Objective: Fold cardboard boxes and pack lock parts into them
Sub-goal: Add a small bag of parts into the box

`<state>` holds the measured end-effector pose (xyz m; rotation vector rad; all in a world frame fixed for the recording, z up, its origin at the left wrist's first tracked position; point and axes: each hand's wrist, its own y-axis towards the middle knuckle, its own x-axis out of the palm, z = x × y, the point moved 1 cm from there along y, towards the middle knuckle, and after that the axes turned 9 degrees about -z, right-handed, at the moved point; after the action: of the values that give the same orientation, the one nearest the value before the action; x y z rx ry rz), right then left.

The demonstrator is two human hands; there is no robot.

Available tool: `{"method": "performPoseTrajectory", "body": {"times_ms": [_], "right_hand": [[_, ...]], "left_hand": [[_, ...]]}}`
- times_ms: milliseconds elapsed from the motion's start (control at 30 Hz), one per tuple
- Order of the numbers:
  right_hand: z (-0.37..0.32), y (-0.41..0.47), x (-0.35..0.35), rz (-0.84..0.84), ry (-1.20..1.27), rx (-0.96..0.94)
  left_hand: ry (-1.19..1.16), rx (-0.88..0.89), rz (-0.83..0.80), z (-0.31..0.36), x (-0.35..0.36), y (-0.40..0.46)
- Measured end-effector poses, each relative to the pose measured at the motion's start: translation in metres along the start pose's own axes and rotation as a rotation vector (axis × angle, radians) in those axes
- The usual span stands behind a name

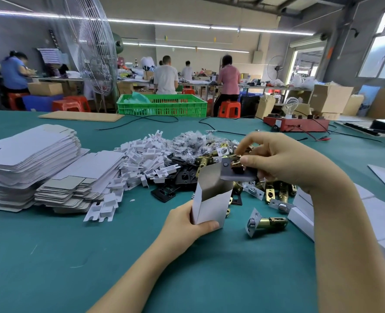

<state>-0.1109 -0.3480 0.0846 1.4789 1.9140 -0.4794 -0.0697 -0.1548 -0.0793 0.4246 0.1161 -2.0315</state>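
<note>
flat box blanks [31,159] stacked far left of the open white box [211,195] on the green surface [74,256]. left hand [187,224] grip curled round the box base, holding it upright. right hand [277,159] just above-right of the box mouth, grip pinching a brass latch part [236,169]. loose latch [267,223] lies right of the box.
</note>
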Motion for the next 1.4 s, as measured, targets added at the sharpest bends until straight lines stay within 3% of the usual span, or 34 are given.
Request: {"method": "performPoseTrajectory", "body": {"times_ms": [133, 333, 633, 733, 900, 1000, 1067, 1233, 1400], "right_hand": [[0.000, 0.001, 0.002, 0.050, 0.086, -0.072], [0.007, 0.005, 0.012, 0.005, 0.514, -0.123], [-0.003, 0.003, 0.013, 0.027, 0.263, -0.154], [-0.007, 0.004, 0.013, 0.088, 0.128, -0.179], [-0.004, 0.011, 0.016, 0.218, 0.168, -0.202], [0.002, 0.013, 0.016, 0.246, 0.044, -0.211], [0.006, 0.014, 0.015, 0.223, -0.008, -0.207], [0.011, 0.014, 0.015, 0.106, 0.133, -0.193], [0.013, 0.014, 0.019, -0.047, -0.005, -0.163]], "left_hand": [[-0.012, -0.010, -0.005, 0.000, 0.000, 0.000], [-0.061, -0.007, -0.032, 0.001, 0.000, 0.000], [-0.079, -0.015, -0.038, 0.001, 0.000, 0.001], [-0.080, -0.010, -0.040, 0.002, -0.001, 0.000], [-0.107, -0.024, -0.050, 0.000, -0.001, 0.001], [-0.116, -0.024, -0.058, 0.001, -0.001, 0.002], [-0.121, -0.021, -0.066, 0.001, -0.002, 0.002], [-0.111, -0.014, -0.069, 0.002, -0.003, 0.003], [-0.111, -0.004, -0.083, 0.004, -0.004, 0.002]]}}
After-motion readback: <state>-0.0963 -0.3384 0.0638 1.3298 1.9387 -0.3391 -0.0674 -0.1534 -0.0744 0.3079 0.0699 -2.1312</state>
